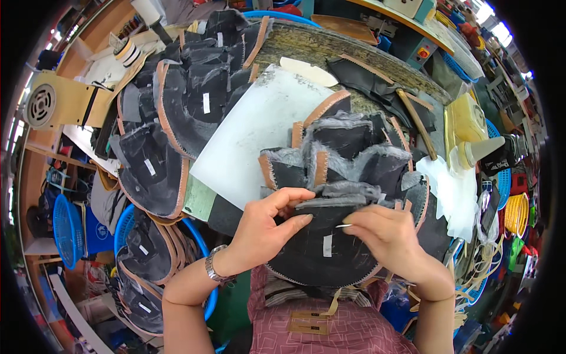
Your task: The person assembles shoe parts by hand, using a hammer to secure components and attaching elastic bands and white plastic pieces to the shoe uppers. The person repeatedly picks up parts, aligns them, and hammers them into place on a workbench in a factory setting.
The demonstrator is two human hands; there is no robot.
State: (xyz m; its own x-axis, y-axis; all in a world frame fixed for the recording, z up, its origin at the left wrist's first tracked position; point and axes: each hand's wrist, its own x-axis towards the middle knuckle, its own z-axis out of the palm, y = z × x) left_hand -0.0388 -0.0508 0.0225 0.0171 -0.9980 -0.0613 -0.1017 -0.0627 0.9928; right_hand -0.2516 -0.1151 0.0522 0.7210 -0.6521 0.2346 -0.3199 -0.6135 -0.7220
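In front of me lies a black fleece-lined shoe upper (306, 248) with a tan zigzag edge and a small white label on its face. My left hand (265, 221) grips its folded edge, thumb on the black face and fingers by the grey fleece (339, 193). A small white strip (343, 225) sticks out of the pinched fingers of my right hand (383, 233), close against the same piece. Just beyond both hands, several similar black uppers (386, 168) with grey fleece are piled up.
More black uppers (197, 109) are stacked at the far left beside a white sheet (253, 118). A hammer (417, 124) and a yellowish plastic container (466, 121) stand right. Blue baskets (207, 295) flank me. A cream sewing machine (65, 100) is far left.
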